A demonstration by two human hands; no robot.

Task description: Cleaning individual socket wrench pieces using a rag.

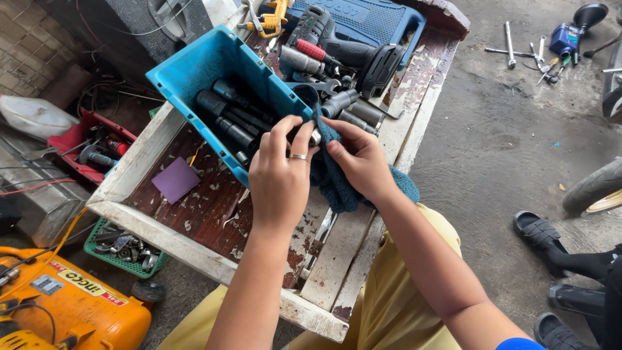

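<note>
Concrete workshop floor, worn wooden crate top (214, 207) as bench. My left hand (280, 175) pinches a metal socket (315, 137) w/ fingers closed, right hand (360, 162) grips the blue rag (337, 185) around it, beside the blue socket tray (214, 61). Risk: socket slips thru the cloth, drops between slats.

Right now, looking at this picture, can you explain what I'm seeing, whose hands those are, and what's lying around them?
The one picture comes from a camera worn on a person's head, looking down. Their left hand and right hand hold a small metal socket wrapped in a teal fluffy cloth. Below is a worn white-and-brown wooden table carrying a tilted blue plastic bin of dark sockets, a purple square sheet and a black power drill. An orange compressor sits on the floor.
</note>
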